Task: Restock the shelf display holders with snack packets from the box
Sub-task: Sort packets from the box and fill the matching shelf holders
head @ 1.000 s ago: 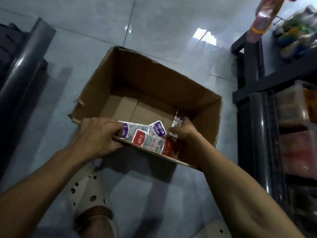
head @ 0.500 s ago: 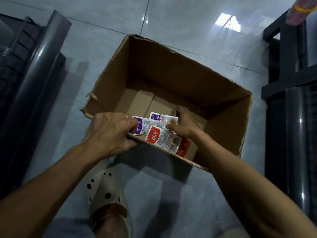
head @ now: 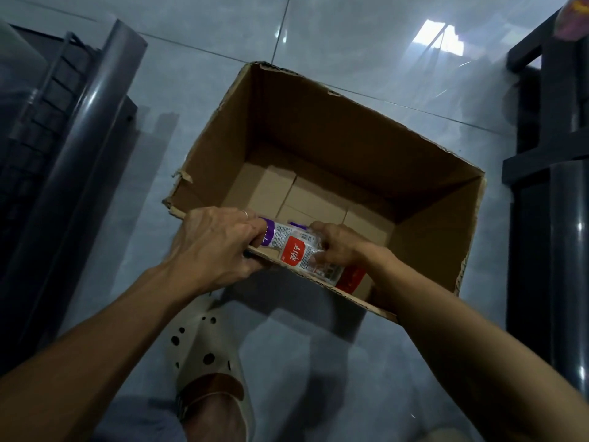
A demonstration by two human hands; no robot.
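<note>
In the head view, the left hand (head: 216, 247) grips a small bundle of snack packets (head: 296, 252) at the near edge of the cardboard box (head: 318, 138), and the right hand (head: 338, 244) pinches the same bundle from the other side. The rest of the box floor is bare, so I judge these are the last packets. Carrying them to the dark shelf (head: 548, 154) on the right is not yet done.

This looks like a small shop aisle. An open cardboard box (head: 318, 148) of snack packets (head: 296, 252) sits on a glossy grey tiled floor (head: 350, 43), between dark metal shelving (head: 548, 154) on the right and a dark rack (head: 63, 129) on the left. A bright packaged item (head: 573, 17) shows at the upper right corner.
</note>
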